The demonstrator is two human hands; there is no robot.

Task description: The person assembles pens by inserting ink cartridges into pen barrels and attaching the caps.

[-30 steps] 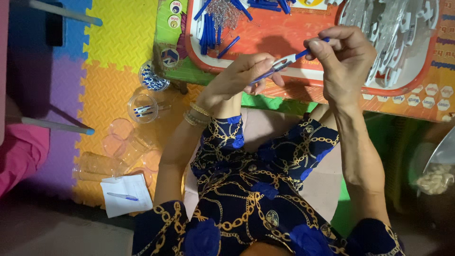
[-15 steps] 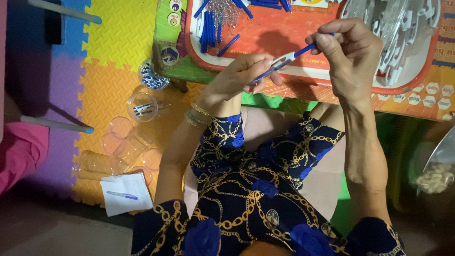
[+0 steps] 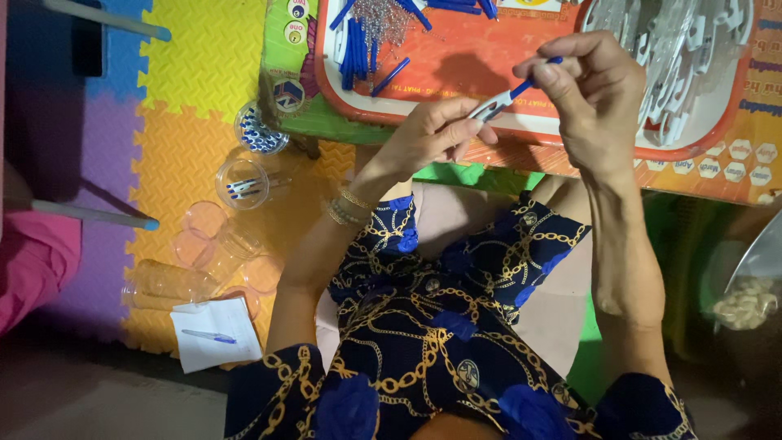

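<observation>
My left hand (image 3: 428,134) pinches the clear and white end of a pen (image 3: 498,101), and my right hand (image 3: 599,98) grips the pen's blue end between thumb and fingers. Both hands hold it in the air just in front of the orange tray (image 3: 481,61). On that tray lie several blue pen parts (image 3: 358,45), a heap of small metal springs (image 3: 383,16) and, at the right, a pile of white pen parts (image 3: 676,41).
The tray rests on a low colourful table (image 3: 301,106). On the foam floor mat (image 3: 187,73) to the left stand clear plastic cups (image 3: 243,181), some with blue parts, and a white paper with a pen (image 3: 213,336). A pink cloth (image 3: 32,261) lies far left.
Both hands have shifted slightly to the right with the pen, and the right hand has closed further over its blue end.
</observation>
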